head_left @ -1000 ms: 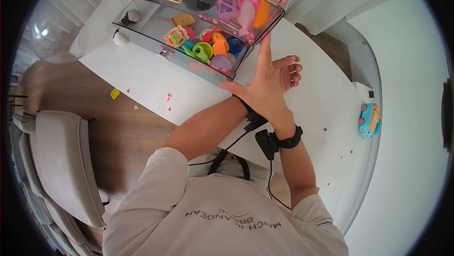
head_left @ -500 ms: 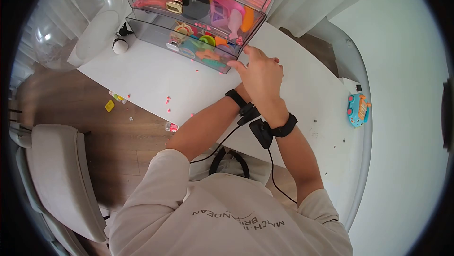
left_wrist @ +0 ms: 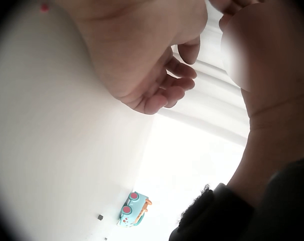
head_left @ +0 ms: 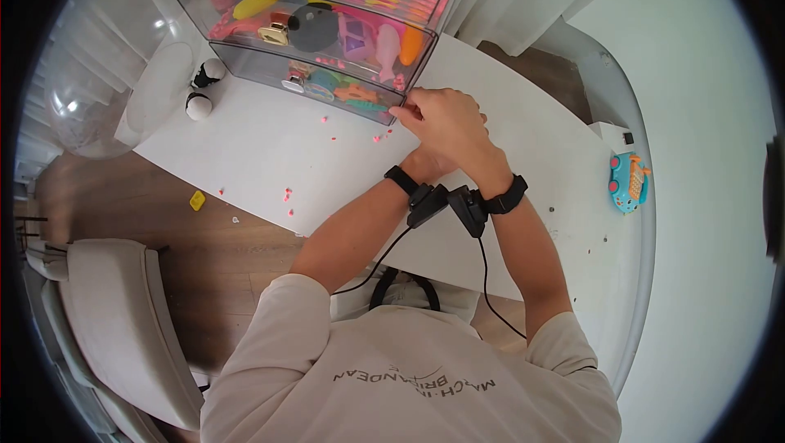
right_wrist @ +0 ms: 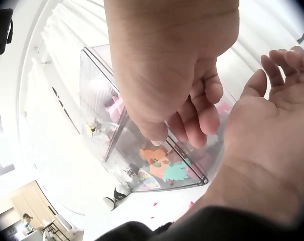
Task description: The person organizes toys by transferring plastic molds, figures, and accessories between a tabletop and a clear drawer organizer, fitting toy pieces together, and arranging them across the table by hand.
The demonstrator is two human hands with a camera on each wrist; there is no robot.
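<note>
My right hand [head_left: 454, 124] is at the right front corner of the clear lower drawer [head_left: 262, 75], its thumb against the front edge. Its other fingers are loosely bent in the right wrist view, wrapped round nothing. The drawer is pushed in, with orange and teal toy pieces [right_wrist: 177, 169] showing through. Below and partly hidden by the right hand, my left hand [head_left: 433, 163] holds nothing. Its fingers hang loosely curled in the left wrist view. Above the lower drawer, the upper drawer [head_left: 245, 22] is full of colourful plastic toys.
Small pink bits [head_left: 377, 139] lie scattered on the white table [head_left: 245, 148]. Two black-and-white toys [head_left: 199, 106] stand left of the drawers. A blue toy phone [head_left: 628, 183] sits by the right edge. A yellow piece [head_left: 197, 200] and a pale chair [head_left: 114, 312] are at the left.
The lower drawer, pulled out a second ago, has slid back in under the upper one. My right hand followed its corner. The left hand, previously showing beyond the right, has drawn back beneath it.
</note>
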